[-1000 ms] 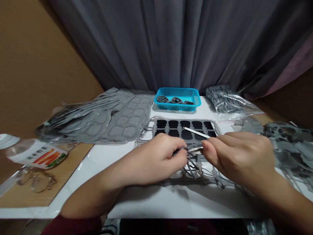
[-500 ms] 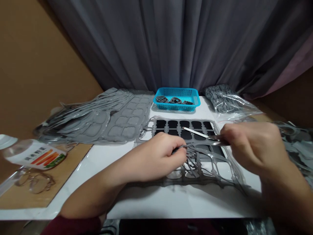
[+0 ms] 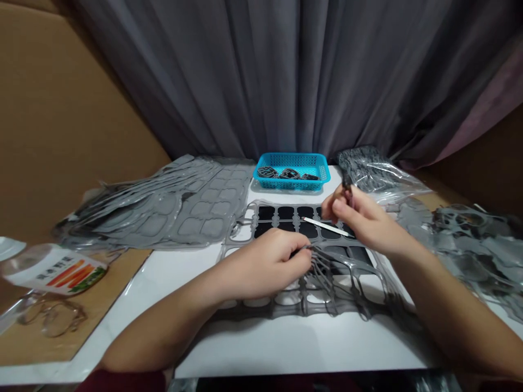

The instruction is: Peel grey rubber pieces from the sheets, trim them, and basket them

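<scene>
My left hand (image 3: 281, 267) is closed in a pinch on a bundle of thin grey frame-shaped loops (image 3: 324, 272), which fan out to the right of my fingers. Beneath lies a grey die-cut sheet (image 3: 288, 223) with rows of rounded openings, black showing through some and white through others. My right hand (image 3: 359, 215) is raised over the sheet's far right corner, fingers curled around a slim dark tool (image 3: 346, 182) pointing up; its exact kind is unclear. On the sheet, left of and below that hand, rests a narrow white stick (image 3: 327, 226).
A blue basket (image 3: 292, 184) holding several dark looped pieces stands at the back. Stacked grey sheets (image 3: 212, 201) lie left, grey scraps (image 3: 469, 239) right. Behind them are a clear plastic bag (image 3: 379, 174) and curtain. Eyeglasses (image 3: 57, 318) and a labelled bottle (image 3: 57, 269) are front left.
My right hand has moved left and away from me, turning so the tool points upward. My left hand keeps its pinch on the grey loops. The white stick stays on the sheet.
</scene>
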The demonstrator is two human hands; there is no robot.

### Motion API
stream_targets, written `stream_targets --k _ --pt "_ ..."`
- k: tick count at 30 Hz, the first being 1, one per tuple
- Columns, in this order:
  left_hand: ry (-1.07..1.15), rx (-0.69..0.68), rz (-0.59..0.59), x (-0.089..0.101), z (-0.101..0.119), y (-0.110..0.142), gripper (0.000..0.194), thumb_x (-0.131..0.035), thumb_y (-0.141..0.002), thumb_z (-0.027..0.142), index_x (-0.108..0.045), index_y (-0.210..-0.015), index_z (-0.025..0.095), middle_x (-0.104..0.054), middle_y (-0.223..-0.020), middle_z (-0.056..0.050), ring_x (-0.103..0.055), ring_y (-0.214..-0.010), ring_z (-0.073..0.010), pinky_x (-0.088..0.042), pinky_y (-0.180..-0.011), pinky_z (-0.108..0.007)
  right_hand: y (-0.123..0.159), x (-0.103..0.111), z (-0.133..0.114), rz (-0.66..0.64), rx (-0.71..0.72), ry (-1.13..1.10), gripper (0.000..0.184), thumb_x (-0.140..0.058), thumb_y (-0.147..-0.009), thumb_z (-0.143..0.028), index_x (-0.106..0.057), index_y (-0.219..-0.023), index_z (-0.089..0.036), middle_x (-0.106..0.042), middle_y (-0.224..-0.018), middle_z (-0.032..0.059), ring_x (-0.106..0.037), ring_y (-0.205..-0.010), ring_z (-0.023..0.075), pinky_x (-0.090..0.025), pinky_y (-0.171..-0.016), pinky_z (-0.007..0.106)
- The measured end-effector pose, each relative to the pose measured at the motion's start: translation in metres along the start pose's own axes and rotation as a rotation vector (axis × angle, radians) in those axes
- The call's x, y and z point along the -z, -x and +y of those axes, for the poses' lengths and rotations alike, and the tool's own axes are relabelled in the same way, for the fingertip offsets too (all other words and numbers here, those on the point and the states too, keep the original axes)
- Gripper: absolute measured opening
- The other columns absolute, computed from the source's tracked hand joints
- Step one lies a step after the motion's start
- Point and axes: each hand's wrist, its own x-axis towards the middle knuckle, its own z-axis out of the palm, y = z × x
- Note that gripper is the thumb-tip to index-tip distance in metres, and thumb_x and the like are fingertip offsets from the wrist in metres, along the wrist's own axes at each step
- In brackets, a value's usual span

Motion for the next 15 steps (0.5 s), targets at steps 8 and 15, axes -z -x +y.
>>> stream_targets --k 8,15 --pt "0.147 0.011 -0.092 0.002 0.0 0.0 0.026 -0.034 -0.09 0.026 -0.051 -0.074 0.015 -0.043 -0.061 0.004 -0.039 -0.057 -0.0091 -0.032 -0.051 -0.019 0.019 -0.019 -0.027 -0.347 -0.095 -0.055 0.021 -0.043 -0.092 -0.035 -0.032 -0.08 -0.022 -0.032 -0.074 -0.0044 -0.033 -0.062 0.0085 -0.037 -0.054 0.019" --pt "0.22 0.037 -0.186 0.011 0.003 0.007 0.028 -0.035 -0.093 0.029 -0.056 -0.081 0.014 -0.048 -0.055 0.004 -0.044 -0.05 -0.0084 -0.034 -0.045 -0.017 0.021 -0.008 -0.031 -0.49 -0.112 -0.33 0.022 -0.042 -0.092 -0.037 -0.028 -0.082 -0.023 -0.035 -0.074 -0.0049 -0.042 -0.06 0.0083 -0.043 -0.054 0.021"
